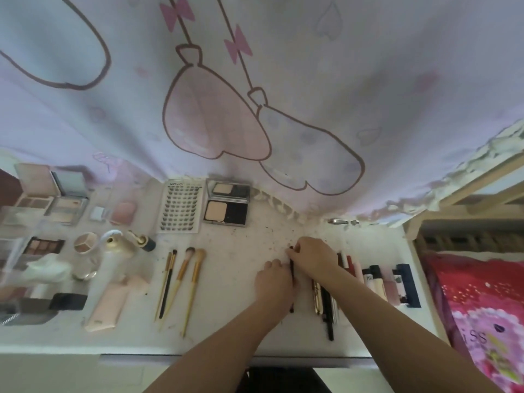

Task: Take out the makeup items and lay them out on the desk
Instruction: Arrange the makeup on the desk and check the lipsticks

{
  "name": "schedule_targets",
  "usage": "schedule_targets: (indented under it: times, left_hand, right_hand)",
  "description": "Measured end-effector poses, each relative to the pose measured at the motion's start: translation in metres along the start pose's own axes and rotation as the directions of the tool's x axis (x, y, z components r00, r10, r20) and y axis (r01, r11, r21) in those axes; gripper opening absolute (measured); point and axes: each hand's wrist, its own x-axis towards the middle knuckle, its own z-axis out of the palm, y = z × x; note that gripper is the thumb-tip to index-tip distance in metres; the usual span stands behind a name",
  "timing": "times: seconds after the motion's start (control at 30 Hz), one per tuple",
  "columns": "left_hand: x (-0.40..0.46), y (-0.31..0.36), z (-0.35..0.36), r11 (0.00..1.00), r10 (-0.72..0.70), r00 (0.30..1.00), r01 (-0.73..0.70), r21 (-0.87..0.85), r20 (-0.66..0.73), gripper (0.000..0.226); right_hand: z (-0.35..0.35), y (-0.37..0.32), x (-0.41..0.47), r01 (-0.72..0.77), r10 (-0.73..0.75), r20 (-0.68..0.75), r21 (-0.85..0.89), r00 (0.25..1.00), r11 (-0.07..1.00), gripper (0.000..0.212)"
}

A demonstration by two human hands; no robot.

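Both my hands meet at the middle of the white desk (243,245) on a thin black makeup pencil (291,306) that lies pointing away from me. My right hand (312,256) pinches its far end, and my left hand (273,279) grips its middle. Just right of it lie a gold tube (317,299) and a black pencil (329,316), then a row of lipsticks and small tubes (380,282). Three gold-handled brushes (181,279) lie to the left.
At the far left stand open palettes (56,199), a lash card (181,207), a powder compact (226,205), a pump bottle (116,251) and a pink case (105,304). A printed curtain (255,95) hangs behind the desk. A red and pink bag (482,307) sits at the right.
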Motion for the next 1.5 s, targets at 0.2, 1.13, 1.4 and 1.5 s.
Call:
schedule_targets:
  times: [0.2,1.13,1.4,1.5]
  left_hand:
    - [-0.016,-0.032,-0.003,0.998,-0.045,0.999,0.044,-0.045,-0.014,0.026]
    - [-0.124,-0.171,-0.089,0.562,-0.153,0.942,0.331,-0.758,0.298,0.034]
    - [-0.065,-0.146,-0.069,0.810,-0.275,0.957,0.283,-0.514,0.094,0.022]
    - [-0.061,-0.140,-0.058,0.854,-0.317,0.946,0.257,-0.453,-0.061,0.026]
  right_hand:
    - [0.017,-0.023,-0.005,-0.043,0.021,0.120,0.185,0.993,0.982,0.031]
    - [-0.007,-0.101,-0.040,-0.217,-0.006,0.226,0.942,0.974,0.254,0.017]
    - [0.057,-0.098,-0.058,-0.092,0.012,0.139,0.582,0.990,0.808,0.015]
    - [0.065,-0.093,-0.056,-0.014,0.003,0.043,0.266,0.999,0.964,0.020]
